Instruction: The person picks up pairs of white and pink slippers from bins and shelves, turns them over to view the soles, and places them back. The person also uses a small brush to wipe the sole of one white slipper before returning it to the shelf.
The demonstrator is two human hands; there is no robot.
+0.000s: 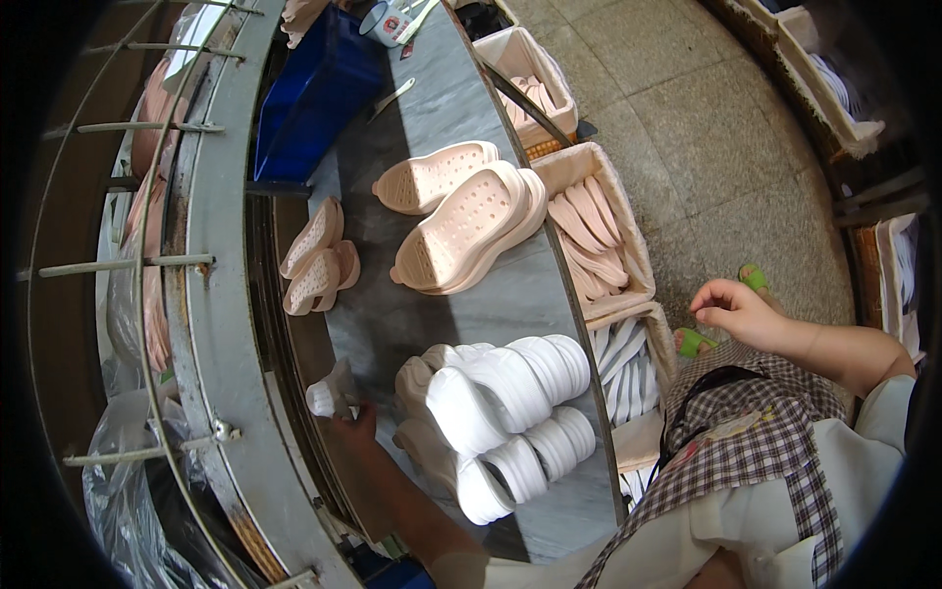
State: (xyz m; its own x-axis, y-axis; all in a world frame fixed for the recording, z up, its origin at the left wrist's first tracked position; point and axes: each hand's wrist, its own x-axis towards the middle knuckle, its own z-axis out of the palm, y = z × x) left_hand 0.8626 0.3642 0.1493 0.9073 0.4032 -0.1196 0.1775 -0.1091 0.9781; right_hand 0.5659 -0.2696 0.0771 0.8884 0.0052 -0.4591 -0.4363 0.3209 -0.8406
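At the shaded left edge of the worktable, my left hand [355, 424] has its fingers closed on the near end of a white clog [332, 392]; part of the grip is in shadow. My right hand [734, 306] hovers in front of my apron, fingers curled in, with nothing visible in them. Beside my left forearm, white clogs [505, 393] stand nested in two rows on the table. Farther along the table lie pale pink clog-shaped pieces [466, 231] with perforated insides, some of them stacked. A pair of pink clogs [319, 265] sits on the ledge at the left.
The grey table [392, 314] runs away from me. Cloth-lined baskets [643, 270] along its right side hold pink and white strips. A blue bin [314, 93], a cup [385, 25] and a spoon [394, 96] are at the far end. A metal frame [211, 324] with rods stands left.
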